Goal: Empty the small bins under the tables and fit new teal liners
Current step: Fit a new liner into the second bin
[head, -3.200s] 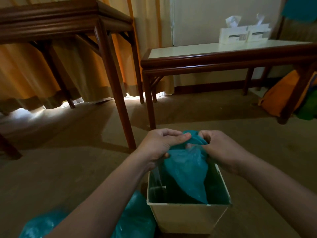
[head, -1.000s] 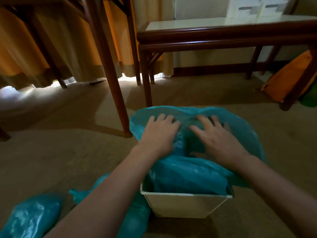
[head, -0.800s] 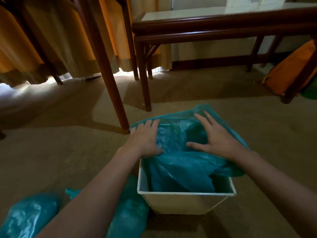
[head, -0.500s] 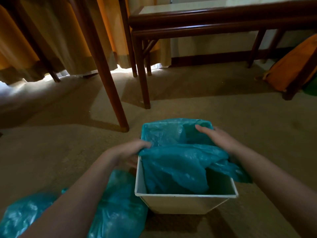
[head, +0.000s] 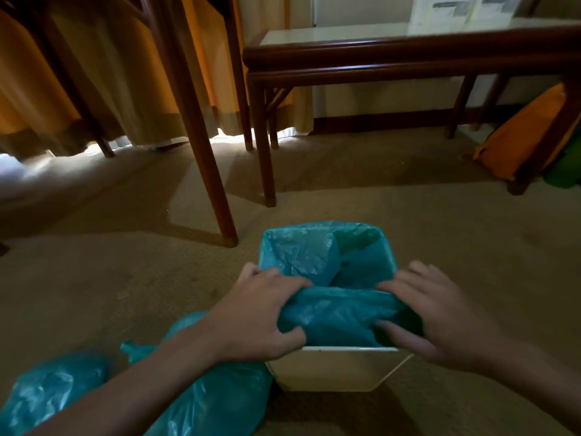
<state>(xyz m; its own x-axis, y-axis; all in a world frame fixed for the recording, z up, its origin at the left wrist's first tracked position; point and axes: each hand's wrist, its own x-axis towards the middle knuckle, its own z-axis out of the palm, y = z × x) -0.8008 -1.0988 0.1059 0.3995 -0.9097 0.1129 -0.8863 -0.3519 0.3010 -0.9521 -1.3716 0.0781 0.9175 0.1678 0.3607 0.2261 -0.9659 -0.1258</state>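
Our left hand (head: 261, 313) and right hand (head: 440, 313) each pinch the teal liner (head: 339, 313) between them, thumbs under, fingers over; bin (head: 333, 369) directly below.

Dim room. Daylight leaks in under the curtains (head: 132, 89) at far left and blows out a white strip on the carpet (head: 94, 278). Each table leg (head: 201, 158) throws a long dark shadow toward the near side. Soft sheen on the far table (head: 408, 48) rail. Faint glints on the liner (head: 298, 256). The right hand (head: 446, 319) is motion-blurred. Straight lines bow at the edges.
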